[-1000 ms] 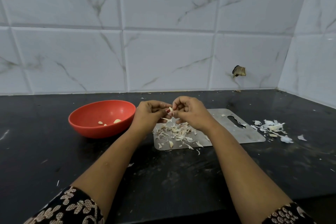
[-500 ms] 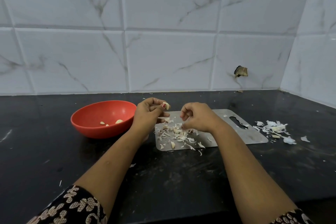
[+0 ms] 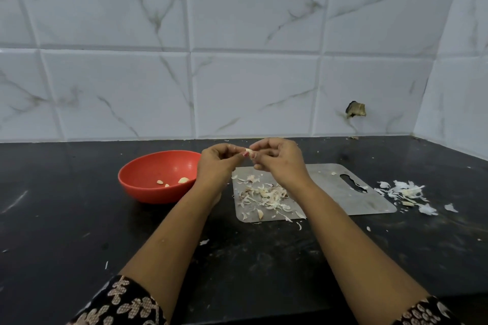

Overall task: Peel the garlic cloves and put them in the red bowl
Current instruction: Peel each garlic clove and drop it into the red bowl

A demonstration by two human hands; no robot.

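A small pale garlic clove (image 3: 248, 152) is pinched between the fingertips of my left hand (image 3: 217, 162) and my right hand (image 3: 278, 158), held above the far left corner of the grey cutting board (image 3: 330, 192). The red bowl (image 3: 148, 185) stands on the black counter just left of my left hand, with a few peeled cloves (image 3: 183, 180) lying in its bottom. Loose garlic skins and bits (image 3: 264, 194) are strewn over the left half of the board.
A second heap of white skins (image 3: 406, 191) lies on the counter right of the board. A white marble-tiled wall runs behind, with a side wall at the far right. Small skin flakes dot the counter in front of the board.
My right hand, which had dropped toward the board away from the clove, has come back up and joined my left hand on the clove.
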